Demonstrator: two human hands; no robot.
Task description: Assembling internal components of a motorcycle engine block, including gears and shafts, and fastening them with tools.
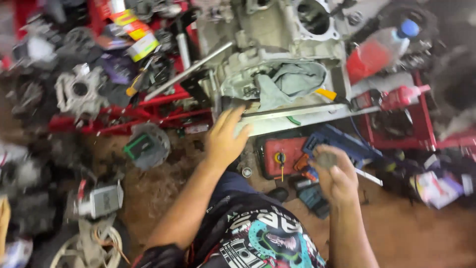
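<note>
Left hand: your left hand [225, 141] is spread wide, fingers extended, holding nothing; its fingertips reach the front edge of the long flat bare-metal bar [297, 111] that lies across the stand.
Right hand: your right hand [337, 176] is curled narrow around a small round grey metal part [326, 159], raised above the floor and well apart from the engine.
Engine case: the large bare-aluminium engine crankcase [277, 49] sits on the stand above your left hand, its round cylinder bore [313, 17] open and uncovered.
Rag: a crumpled grey-green cloth [292, 82] is stuffed into the side opening of the case.
Progress, judged: the case appears stripped and partly open; the small part in your right hand is not yet at the engine.
Tools nearby: a flat red plastic tool case [285, 155] and a blue plastic tool [342, 141] lie on the brown dirt floor [411, 228], just beside your right hand.
Visibility: motion blur hides fine detail of the held part.
</note>
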